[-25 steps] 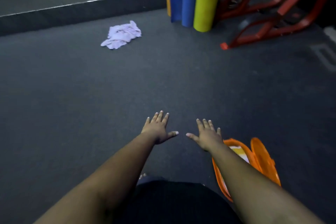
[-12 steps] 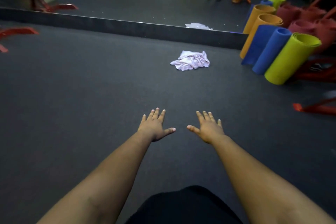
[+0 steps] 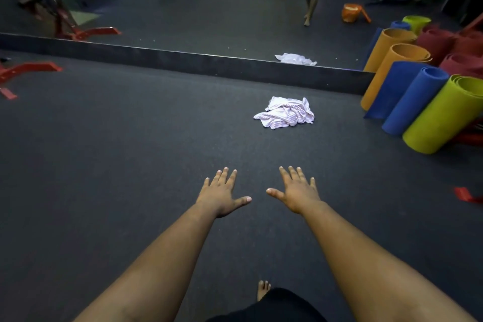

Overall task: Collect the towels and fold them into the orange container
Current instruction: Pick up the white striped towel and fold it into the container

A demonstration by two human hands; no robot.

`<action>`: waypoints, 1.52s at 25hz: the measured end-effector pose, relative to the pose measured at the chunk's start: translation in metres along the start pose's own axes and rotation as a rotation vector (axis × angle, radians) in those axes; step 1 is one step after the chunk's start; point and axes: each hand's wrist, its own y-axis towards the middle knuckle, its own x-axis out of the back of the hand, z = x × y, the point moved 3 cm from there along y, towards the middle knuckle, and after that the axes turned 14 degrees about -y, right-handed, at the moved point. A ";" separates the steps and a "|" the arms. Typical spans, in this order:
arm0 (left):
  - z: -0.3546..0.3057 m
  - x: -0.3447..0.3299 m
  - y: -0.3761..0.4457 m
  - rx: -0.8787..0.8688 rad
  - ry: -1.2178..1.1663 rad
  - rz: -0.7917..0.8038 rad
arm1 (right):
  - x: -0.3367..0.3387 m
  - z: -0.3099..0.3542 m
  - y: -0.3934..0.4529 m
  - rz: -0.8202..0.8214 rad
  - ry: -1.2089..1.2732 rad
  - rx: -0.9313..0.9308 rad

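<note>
So nothing's been collected yet: towels (image 3: 285,112) are left crumpled at 12 o'clock, both hands (image 3: 222,195) (image 3: 296,192) spread flat, nothing held.

the rolled yellow-green mat (image 3: 444,115) and red frame (image 3: 467,195) are cut off by the right edge.

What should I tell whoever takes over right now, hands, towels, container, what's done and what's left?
Left hand: open, fingers spread, holding nothing.
Right hand: open, fingers spread, holding nothing.
Towels: one crumpled striped heap on the dark floor ahead, near the mirror base and left of the rolled mats. Untouched.
Orange container: seen only as a reflection in the mirror; not directly in view.
Done: nothing collected or folded.
Left: pick up the heap, fold the towels, put them in the container.
</note>
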 end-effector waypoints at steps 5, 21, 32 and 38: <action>-0.004 0.036 0.095 -0.008 -0.015 0.020 | 0.032 -0.019 0.095 0.061 -0.027 -0.014; 0.021 0.203 0.487 -0.166 0.090 0.201 | 0.149 -0.019 0.429 0.140 0.083 -0.228; -0.040 0.263 0.763 -0.177 0.153 0.298 | 0.198 -0.122 0.688 0.186 0.184 -0.283; -0.082 0.299 0.890 -0.133 0.108 0.327 | 0.240 -0.179 0.814 0.240 0.170 -0.242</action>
